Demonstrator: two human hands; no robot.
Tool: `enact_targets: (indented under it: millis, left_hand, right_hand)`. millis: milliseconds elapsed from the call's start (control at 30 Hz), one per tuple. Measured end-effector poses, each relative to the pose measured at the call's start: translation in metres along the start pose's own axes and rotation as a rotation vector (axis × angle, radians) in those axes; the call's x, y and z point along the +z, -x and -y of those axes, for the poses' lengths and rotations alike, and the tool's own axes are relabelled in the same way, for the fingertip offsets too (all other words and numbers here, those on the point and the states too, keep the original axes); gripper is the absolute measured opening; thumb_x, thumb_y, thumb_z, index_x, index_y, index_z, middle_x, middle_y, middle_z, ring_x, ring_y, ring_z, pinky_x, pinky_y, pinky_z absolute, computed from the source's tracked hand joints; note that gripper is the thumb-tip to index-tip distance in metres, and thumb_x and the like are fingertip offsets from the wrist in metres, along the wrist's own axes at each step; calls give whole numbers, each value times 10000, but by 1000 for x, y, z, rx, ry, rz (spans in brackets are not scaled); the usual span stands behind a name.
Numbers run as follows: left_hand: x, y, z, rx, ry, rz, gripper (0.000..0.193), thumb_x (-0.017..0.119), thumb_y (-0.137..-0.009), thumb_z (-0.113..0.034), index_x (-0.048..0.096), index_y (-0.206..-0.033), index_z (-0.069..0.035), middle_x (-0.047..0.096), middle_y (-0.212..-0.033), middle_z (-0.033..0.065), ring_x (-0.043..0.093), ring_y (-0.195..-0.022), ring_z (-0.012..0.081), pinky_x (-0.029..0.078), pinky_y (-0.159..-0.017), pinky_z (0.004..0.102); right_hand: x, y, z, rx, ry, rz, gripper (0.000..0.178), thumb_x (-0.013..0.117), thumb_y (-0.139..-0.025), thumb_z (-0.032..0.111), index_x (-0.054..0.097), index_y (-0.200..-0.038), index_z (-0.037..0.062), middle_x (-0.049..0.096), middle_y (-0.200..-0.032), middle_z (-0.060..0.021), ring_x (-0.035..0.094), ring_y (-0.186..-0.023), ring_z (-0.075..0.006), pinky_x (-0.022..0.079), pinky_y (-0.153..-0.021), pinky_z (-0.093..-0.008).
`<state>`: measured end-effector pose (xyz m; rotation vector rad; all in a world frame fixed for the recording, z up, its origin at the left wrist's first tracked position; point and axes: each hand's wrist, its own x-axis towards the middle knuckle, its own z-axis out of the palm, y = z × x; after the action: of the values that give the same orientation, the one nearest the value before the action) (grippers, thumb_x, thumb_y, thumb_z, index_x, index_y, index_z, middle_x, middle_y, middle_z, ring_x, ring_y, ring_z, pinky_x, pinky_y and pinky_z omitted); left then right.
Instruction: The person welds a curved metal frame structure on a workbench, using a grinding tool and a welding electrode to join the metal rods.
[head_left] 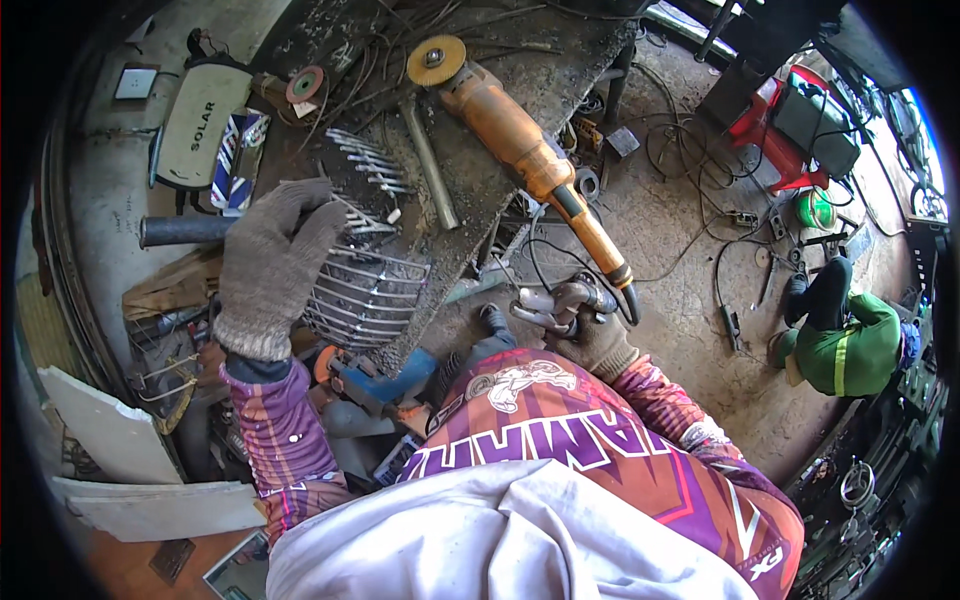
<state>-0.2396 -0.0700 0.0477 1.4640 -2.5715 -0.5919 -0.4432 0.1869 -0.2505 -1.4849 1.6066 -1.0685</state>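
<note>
My left hand (275, 265), in a grey-brown knit glove, has its fingers curled at the upper left edge of a metal grate (365, 290) of curved bars on the dark workbench. Short rods (370, 160) lie in a row just beyond the fingertips. My right hand (598, 345), gloved too, is closed low in front of my body on a silver metal clamp-like tool (565, 302); its exact kind is unclear. An orange-brown angle grinder (510, 130) with a round yellow disc lies across the bench, its handle end past the edge. A metal tube (430, 165) rests beside it.
Loose cables coil over the workbench (330, 60) and the floor. A person in green (850, 345) crouches at right, near a red-framed machine (775, 135). A blue machine (380, 378) stands below the bench, and white panels (110, 420) lean at left.
</note>
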Motion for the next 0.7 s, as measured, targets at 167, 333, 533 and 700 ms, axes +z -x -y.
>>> enact_targets:
  millis: [167, 333, 533, 700]
  left_hand:
    - [4, 54, 10, -167, 106, -201, 250, 716, -909, -143, 702, -1092, 27, 706, -968, 74, 656, -851, 164, 528, -797, 299]
    - [-1, 136, 51, -386, 316, -520, 231, 725, -907, -128, 706, -1092, 9, 671, -887, 67, 620, -780, 127, 519, -734, 281]
    - [15, 218, 129, -434, 537, -705, 232, 709, -943, -158, 679, -1092, 17, 630, -811, 51, 573, -703, 117, 485, -648, 273]
    - [55, 266, 149, -513, 482, -773, 231, 676, -969, -186, 676, -1080, 17, 625, -813, 47, 571, -705, 122, 470, -651, 280]
  right_hand:
    - [-6, -12, 3, -47, -270, -5, 294, 703, -698, 101, 570, -960, 119, 581, -855, -40, 598, -816, -222, 500, -744, -333]
    - [-7, 43, -40, 171, 71, 228, 520, 751, -760, 351, 607, -1169, 65, 640, -1193, -184, 613, -1139, -387, 510, -939, -434]
    - [-23, 81, -40, 2, 64, 157, 399, 760, -725, 167, 611, -1084, 77, 664, -1018, -130, 659, -948, -334, 534, -831, -388]
    - [-15, 116, -49, 71, 199, 113, 435, 811, -702, 211, 633, -1077, 83, 664, -1012, -134, 646, -916, -337, 524, -812, -409]
